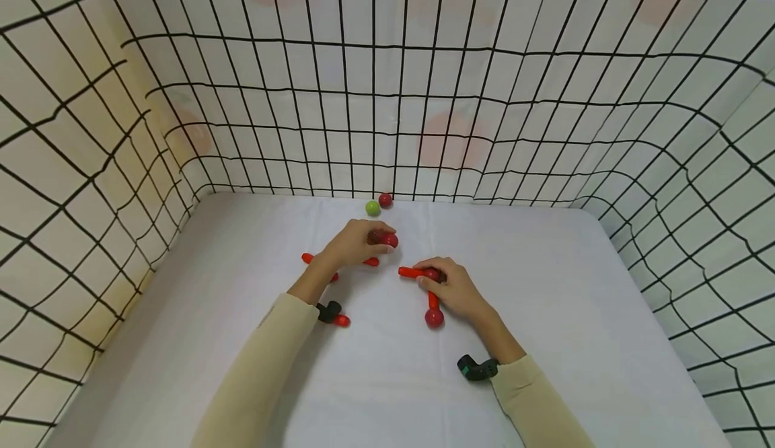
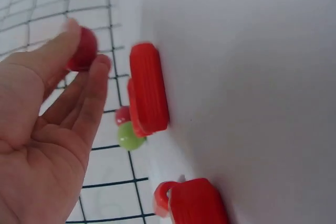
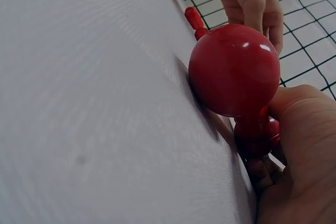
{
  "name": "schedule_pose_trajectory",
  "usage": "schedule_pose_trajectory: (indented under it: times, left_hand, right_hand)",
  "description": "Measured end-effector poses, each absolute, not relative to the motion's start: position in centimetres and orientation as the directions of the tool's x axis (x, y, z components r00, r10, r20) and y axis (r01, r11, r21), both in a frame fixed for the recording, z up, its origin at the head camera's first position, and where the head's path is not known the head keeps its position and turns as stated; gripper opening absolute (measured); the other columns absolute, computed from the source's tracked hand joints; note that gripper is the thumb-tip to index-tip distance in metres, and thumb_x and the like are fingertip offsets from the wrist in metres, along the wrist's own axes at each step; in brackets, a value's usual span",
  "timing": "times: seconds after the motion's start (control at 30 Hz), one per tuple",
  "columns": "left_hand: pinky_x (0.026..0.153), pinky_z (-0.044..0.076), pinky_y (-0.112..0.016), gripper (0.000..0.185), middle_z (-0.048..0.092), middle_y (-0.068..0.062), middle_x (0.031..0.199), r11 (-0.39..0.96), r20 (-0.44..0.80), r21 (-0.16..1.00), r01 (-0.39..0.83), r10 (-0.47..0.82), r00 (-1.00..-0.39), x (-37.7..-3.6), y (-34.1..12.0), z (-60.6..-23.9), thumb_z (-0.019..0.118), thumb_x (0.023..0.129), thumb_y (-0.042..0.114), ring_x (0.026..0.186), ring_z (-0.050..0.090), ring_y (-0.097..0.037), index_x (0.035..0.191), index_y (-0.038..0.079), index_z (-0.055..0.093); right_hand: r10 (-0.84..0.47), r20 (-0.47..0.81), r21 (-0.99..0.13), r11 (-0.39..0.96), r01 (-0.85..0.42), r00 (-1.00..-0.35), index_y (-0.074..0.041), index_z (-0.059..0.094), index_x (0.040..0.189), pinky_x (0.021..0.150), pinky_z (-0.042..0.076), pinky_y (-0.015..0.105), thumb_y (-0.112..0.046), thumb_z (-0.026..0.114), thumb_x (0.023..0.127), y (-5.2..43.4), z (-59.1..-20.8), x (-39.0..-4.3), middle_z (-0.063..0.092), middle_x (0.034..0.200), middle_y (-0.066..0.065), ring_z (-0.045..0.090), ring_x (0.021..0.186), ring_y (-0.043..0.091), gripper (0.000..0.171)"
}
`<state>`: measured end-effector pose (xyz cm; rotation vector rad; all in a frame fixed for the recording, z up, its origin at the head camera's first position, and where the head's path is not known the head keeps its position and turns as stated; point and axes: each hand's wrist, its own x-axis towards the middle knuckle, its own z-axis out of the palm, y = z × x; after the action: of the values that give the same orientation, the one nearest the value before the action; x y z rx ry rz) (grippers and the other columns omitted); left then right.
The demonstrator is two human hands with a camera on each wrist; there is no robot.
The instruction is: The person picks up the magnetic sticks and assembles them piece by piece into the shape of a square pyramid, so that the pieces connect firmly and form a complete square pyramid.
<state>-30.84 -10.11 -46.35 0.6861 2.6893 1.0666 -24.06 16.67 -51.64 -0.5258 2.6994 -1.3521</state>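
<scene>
A white table point(image 1: 545, 313) fills the scene, walled on the left, far and right sides by a pale cloth with a black grid point(image 1: 545, 98). Near the middle, the right hand point(image 1: 457, 291) curls round a red ball-and-stick piece point(image 1: 431, 286): one stick points left from the fingers, another runs toward the near edge and ends in a red ball point(image 1: 434, 318); the right wrist view shows that ball resting on the table just beside the palm. Slightly farther and to the left, the left hand point(image 1: 354, 243) pinches a small red ball point(image 1: 388, 239) between thumb and fingertips, above loose red sticks point(image 1: 371, 262) lying on the table. By the far wall a green ball point(image 1: 372, 208) and another red ball point(image 1: 385, 200) sit just beside each other
</scene>
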Motion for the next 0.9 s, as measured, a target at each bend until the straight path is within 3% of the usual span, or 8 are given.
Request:
schedule_pose_trajectory:
  times: [0.33,0.5,0.67,0.9]
  left_hand:
    - [0.093,0.060,-0.031,0.033,0.076,0.000,0.111,0.581,-0.006,0.738,0.343,0.514,-0.858,-26.8,-10.6,-45.0,0.085,0.087,0.015,0.101,0.073,-0.014,0.114,0.015,0.066]
    - [0.095,0.060,-0.034,0.037,0.073,-0.002,0.115,0.562,-0.006,0.748,0.354,0.539,-0.842,-25.6,-10.9,-44.4,0.084,0.087,0.013,0.103,0.073,-0.017,0.118,0.012,0.063]
    - [0.095,0.060,-0.034,0.043,0.070,-0.002,0.118,0.581,-0.030,0.724,0.372,0.566,-0.824,-24.9,-11.0,-44.6,0.081,0.089,0.015,0.104,0.071,-0.019,0.130,0.010,0.066]
    - [0.085,0.057,-0.028,0.035,0.071,0.005,0.106,0.615,-0.023,0.694,0.374,0.538,-0.842,-25.2,-10.8,-45.7,0.084,0.087,0.019,0.098,0.063,-0.016,0.119,0.018,0.070]
  right_hand:
    - [-0.331,0.087,-0.791,0.550,-0.267,-0.940,-0.023,0.074,0.121,0.077,0.044,0.035,-0.028,0.074,0.096,16.9,-51.9,-24.3,0.064,0.104,0.003,0.051,0.094,0.022,0.026]
    - [-0.336,0.102,-0.790,0.545,-0.282,-0.936,-0.024,0.074,0.120,0.079,0.045,0.036,-0.027,0.074,0.096,16.9,-52.3,-24.4,0.067,0.108,0.003,0.054,0.097,0.023,0.025]
    - [-0.346,0.099,-0.785,0.550,-0.286,-0.933,-0.026,0.073,0.123,0.090,0.049,0.039,-0.028,0.072,0.096,16.8,-52.3,-24.4,0.069,0.122,0.001,0.058,0.110,0.023,0.026]
    - [-0.353,0.099,-0.795,0.534,-0.288,-0.930,-0.025,0.073,0.122,0.087,0.048,0.038,-0.026,0.073,0.096,16.7,-52.2,-24.2,0.068,0.120,0.002,0.057,0.107,0.023,0.026]
